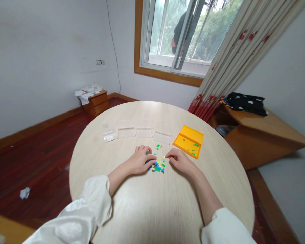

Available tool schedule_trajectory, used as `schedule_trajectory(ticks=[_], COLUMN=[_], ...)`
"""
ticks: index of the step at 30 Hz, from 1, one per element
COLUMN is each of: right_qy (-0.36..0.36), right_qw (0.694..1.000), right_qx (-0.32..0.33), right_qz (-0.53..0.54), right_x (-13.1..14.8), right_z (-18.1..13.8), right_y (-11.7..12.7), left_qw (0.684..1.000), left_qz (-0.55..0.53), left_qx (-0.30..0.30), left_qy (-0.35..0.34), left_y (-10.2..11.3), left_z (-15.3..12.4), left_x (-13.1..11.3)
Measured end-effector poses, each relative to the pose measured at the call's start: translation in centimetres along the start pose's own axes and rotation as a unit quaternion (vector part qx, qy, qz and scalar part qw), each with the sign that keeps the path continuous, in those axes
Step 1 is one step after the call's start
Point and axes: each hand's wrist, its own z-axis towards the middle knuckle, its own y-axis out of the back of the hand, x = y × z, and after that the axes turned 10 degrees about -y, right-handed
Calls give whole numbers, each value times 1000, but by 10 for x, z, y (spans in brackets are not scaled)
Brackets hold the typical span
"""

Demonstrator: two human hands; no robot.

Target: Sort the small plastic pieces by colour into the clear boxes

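A small heap of colourful toy building bricks (pixel 158 166) lies at the middle of the round table (pixel 152 206), mixed in blue, green, yellow, white and brown. My left hand (pixel 139 160) rests at the heap's left side, its fingers apart and touching the bricks, partly covering them. At the right edge of the heap, my right hand (pixel 178 159) has thumb and forefinger pinched together; anything between the tips is too small to make out. A few green bricks (pixel 158 146) lie apart, just beyond the heap.
An open yellow case (pixel 190 137) with several green bricks inside lies at the right. Clear plastic boxes (pixel 126 132) stand in a row beyond my left hand, the leftmost holding a white piece. A wooden cabinet (pixel 256 145) stands right of the table.
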Motion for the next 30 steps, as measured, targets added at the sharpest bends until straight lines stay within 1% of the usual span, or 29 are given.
schedule_trajectory(ticks=[3,6,9,12,15,22,25,30], right_qy=[-2,8,12,6,5,7,4,9], right_qw=[1000,1000,1000,1000,1000,1000,1000,1000], right_qx=[-21,-12,2,10,11,24,25,13], right_qz=[-6,2,6,3,4,6,5,10], right_x=[-2,-2,-1,-1,-1,2,3,4], right_z=[0,0,-1,-1,-2,-3,-3,-3], right_y=[1,2,1,0,0,0,-2,-2], left_qw=[1000,1000,1000,1000,999,998,999,1000], left_qz=[6,3,8,20,26,46,35,8], left_qx=[-7,-13,2,10,3,-1,0,-17], left_qy=[15,-5,-15,7,25,44,34,2], left_y=[0,0,-1,-2,-2,-3,-3,1], left_z=[0,0,0,0,0,0,0,1], left_x=[1,1,0,1,2,6,6,4])
